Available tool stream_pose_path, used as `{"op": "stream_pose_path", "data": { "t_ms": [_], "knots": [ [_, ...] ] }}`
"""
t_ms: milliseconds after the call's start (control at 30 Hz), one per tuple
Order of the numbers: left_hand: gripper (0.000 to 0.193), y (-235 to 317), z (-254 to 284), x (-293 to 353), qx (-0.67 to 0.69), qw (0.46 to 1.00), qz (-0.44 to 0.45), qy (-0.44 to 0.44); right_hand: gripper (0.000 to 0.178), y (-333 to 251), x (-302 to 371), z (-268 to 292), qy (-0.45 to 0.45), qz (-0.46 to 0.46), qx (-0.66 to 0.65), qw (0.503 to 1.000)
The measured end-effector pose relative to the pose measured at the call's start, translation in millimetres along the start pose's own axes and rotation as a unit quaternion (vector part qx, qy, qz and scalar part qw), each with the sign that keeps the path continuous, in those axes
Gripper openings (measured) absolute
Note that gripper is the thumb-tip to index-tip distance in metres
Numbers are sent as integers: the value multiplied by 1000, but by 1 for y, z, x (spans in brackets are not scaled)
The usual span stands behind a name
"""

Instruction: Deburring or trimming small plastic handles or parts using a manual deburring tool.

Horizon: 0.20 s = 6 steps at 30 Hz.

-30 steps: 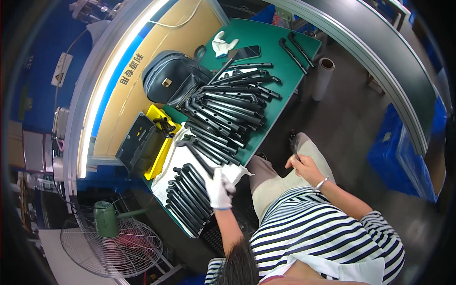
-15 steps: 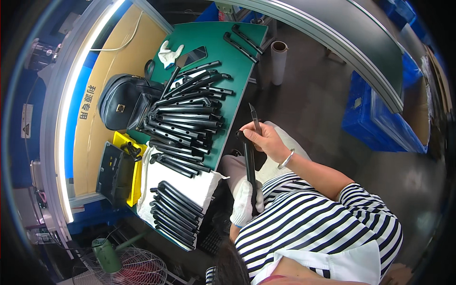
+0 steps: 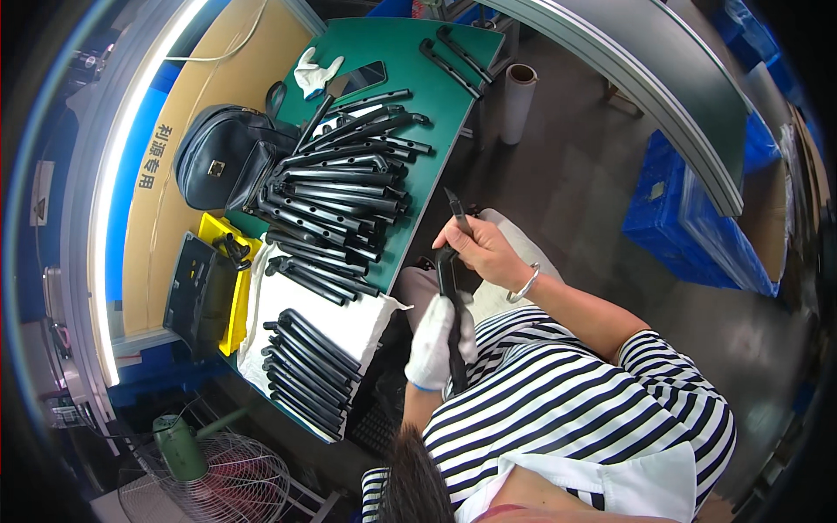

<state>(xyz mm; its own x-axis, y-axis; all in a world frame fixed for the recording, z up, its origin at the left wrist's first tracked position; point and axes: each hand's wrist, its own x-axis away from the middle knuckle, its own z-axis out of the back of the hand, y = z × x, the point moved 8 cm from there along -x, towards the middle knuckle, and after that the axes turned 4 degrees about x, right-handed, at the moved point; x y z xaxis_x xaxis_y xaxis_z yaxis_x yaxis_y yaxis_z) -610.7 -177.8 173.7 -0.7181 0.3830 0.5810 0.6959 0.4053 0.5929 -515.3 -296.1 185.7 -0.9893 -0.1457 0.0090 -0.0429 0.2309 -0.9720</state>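
Observation:
My left hand (image 3: 430, 345), in a white knit glove, is closed round a black tubular part (image 3: 447, 281) in front of my striped shirt. The tube stands lengthwise, its bent end close to my other hand. My bare right hand (image 3: 490, 254) wears a bangle and grips a slim utility knife (image 3: 459, 212), its pointed blade directed away from me. The fingers sit just above the tube's bent end; whether they touch it I cannot tell. Left of my hands, a big pile of similar black tubes (image 3: 340, 196) lies on the green table (image 3: 427, 179), some with holes.
A row of black tubes (image 3: 309, 375) rests on a white cloth (image 3: 370, 318). Behind the pile are a black backpack (image 3: 218, 161), a yellow bin (image 3: 234, 327), a white glove (image 3: 316, 74) and a phone (image 3: 357, 78). A fan (image 3: 205, 475) stands lower left; blue crates (image 3: 680, 218) stand right.
My left hand has slid up along the tube toward its bent end. The knife in my right hand now leans more to the left. The whole view has shifted slightly.

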Motion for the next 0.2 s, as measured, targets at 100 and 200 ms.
{"op": "stream_pose_path", "data": {
  "t_ms": [100, 200],
  "knots": [
    [41, 6, -3, -12, 73, 995, 39, -49, 30, 5, 1, -7, -28, -75, -84, 993],
    [46, 7, -5, -14, 120, 986, 56, -102, 32, -10, -1, 6, 1, 17, 20, 1000]
  ]
}}
